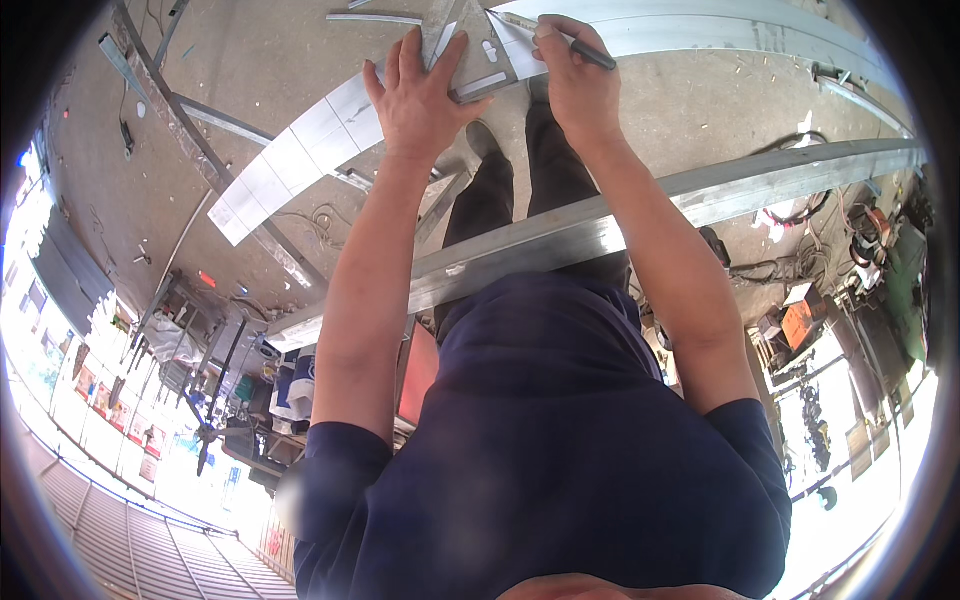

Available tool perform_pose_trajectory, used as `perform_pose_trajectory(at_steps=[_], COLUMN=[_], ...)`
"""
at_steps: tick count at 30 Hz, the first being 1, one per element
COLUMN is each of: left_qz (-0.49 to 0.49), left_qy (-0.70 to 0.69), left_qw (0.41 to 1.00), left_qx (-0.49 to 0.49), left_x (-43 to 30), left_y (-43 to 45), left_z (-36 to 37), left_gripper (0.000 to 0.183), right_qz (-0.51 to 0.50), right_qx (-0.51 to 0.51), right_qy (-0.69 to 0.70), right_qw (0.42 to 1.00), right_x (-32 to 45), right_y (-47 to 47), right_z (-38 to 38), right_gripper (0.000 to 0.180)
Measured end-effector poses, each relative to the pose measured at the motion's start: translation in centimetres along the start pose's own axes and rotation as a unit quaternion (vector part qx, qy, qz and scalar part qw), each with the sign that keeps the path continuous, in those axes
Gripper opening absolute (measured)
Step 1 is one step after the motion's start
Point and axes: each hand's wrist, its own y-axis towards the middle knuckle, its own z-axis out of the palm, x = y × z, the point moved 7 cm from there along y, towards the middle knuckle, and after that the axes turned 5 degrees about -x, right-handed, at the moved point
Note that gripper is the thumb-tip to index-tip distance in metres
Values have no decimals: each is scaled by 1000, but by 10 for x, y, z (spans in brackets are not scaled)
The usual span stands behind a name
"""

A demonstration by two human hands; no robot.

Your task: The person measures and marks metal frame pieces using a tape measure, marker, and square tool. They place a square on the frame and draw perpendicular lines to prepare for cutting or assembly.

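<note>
A long sheet-metal strip [292, 161] with lines drawn across it runs from the left up under my hands and continues as a wide pale sheet [690, 30] at the right. On the strip lies a flat metal triangular set square [469, 60] with cut-out slots. My left hand [420, 94] presses on the square with its fingers spread, gripping nothing. My right hand [574, 75] holds a black marker [594, 55] beside the square's right edge; its tip is near the top of the square. A dark line shows on the metal there.
A square metal tube [540, 240] crosses in front of my waist. Steel bars [172, 112] extend across the floor at the left. Cables [795, 262] and an orange box [801, 321] are at the right. My shoes [482, 140] stand below the sheet.
</note>
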Motion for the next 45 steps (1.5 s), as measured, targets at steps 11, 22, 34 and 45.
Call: perform_pose_trajectory(at_steps=[11,22,34,45], left_qz=[-10,-37,-36,-51], left_qy=[-8,10,-18,7], left_qw=[1000,997,999,997], left_qx=[-3,62,28,49], left_x=[3,0,-48,-72], left_y=[-2,-3,24,37], left_z=[3,6,18,26], left_gripper=[89,101,96,107], right_qz=[-5,97,103,108], right_qx=[26,-89,-55,5], right_qy=[-85,19,59,59], right_qw=[996,991,991,992], right_x=[4,1,4,-4], right_y=[-50,-86,-52,-24], right_z=[-48,-128,-163,-170], right_gripper=[28,25,27,23])
